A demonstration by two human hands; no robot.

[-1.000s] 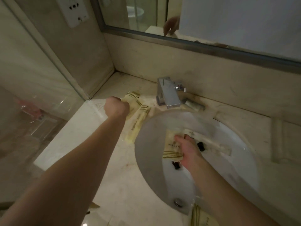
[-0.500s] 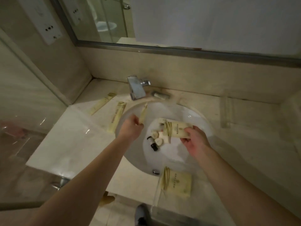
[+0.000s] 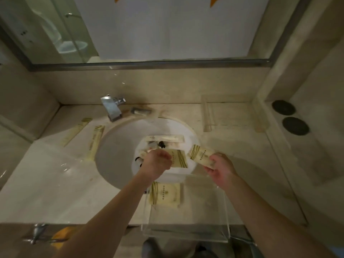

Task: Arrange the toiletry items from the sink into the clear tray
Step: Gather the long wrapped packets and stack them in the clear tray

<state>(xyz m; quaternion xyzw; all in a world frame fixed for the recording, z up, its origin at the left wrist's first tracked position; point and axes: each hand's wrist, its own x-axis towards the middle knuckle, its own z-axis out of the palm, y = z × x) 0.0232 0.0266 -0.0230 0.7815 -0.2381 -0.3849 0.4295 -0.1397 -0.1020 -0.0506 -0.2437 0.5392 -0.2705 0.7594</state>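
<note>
- Fingers of right hand pinched on a cream packet, held above sink rim.
- Left hand curled over second packet in the basin; grip unclear.
- Clear tray at table front edge, one packet inside.
- Small bottles clustered in basin, faucet behind, two long sachets lying left.

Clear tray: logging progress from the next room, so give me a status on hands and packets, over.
Left hand on a packet in the sink. Right hand holds another packet. Clear tray holds one packet. Nothing blocking.
</note>
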